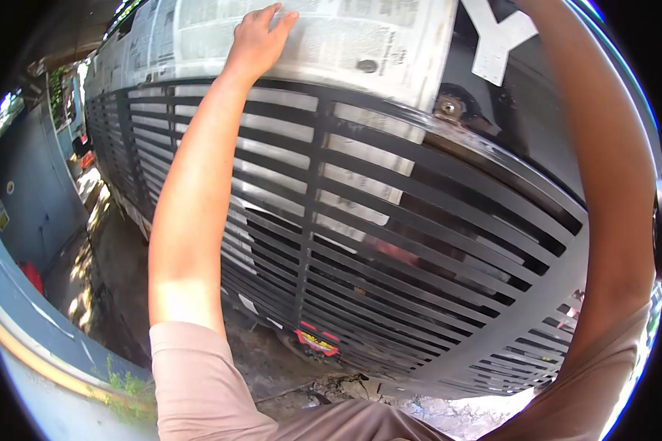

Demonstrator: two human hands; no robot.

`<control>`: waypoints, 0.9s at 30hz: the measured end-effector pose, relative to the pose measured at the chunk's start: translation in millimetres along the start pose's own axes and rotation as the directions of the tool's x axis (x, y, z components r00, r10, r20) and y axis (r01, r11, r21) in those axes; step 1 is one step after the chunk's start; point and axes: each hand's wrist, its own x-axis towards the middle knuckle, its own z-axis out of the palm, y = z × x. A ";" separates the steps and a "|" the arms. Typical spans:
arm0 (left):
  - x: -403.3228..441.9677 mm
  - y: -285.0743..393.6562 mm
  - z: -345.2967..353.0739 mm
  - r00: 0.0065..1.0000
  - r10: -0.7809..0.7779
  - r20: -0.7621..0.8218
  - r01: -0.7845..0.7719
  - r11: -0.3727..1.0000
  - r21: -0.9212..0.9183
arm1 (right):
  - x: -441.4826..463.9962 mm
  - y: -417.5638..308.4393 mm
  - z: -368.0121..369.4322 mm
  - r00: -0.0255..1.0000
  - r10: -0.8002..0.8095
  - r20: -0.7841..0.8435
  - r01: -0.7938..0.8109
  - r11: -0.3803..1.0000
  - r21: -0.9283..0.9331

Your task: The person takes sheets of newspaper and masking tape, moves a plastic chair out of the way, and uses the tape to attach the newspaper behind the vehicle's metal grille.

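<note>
The top edge cuts off the right arm (616, 162), hiding its hand, and the newspaper print (331, 33) seems illegibly small.

The slatted panel (311, 184) looks like dark painted metal, smooth with a satin sheen. Above it, newspaper sheets (331, 44) show thin, matt, printed paper. Above the panel's right part, a black surface (537, 110) is glossy, its white letter (493, 53) flatter. Below the panel, the ground (268, 342) looks rough; in front of it, the sleeve (198, 378) is matt cloth.
</note>
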 end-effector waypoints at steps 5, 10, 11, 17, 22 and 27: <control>-56.0 3.9 -56.3 0.982 -0.161 -0.096 0.138 0.967 -0.213 | -4.6 -3.8 6.8 1.000 0.005 -0.028 -0.004 1.000 0.029; -210.7 5.5 -89.9 0.750 -0.593 -0.293 0.491 0.796 -0.353 | -11.6 -0.9 24.1 1.000 0.018 -0.015 -0.018 0.999 0.039; -252.6 4.0 -89.9 0.716 -0.635 -0.289 0.552 0.769 -0.322 | -16.7 -2.3 29.4 1.000 0.026 -0.013 -0.026 0.999 0.044; -378.8 66.6 -76.5 0.692 -0.717 -0.081 0.705 0.696 -0.135 | -12.0 33.8 48.0 0.997 -0.006 0.079 0.010 0.999 -0.047; -397.0 78.2 -42.9 0.531 -0.847 -0.023 0.830 0.525 -0.187 | -13.6 63.6 61.3 0.999 -0.023 0.034 0.016 0.979 0.205; -443.0 51.8 -35.4 0.010 -0.993 0.119 0.753 -0.070 -0.654 | -31.6 64.3 72.9 0.998 0.012 -0.064 0.008 0.954 0.300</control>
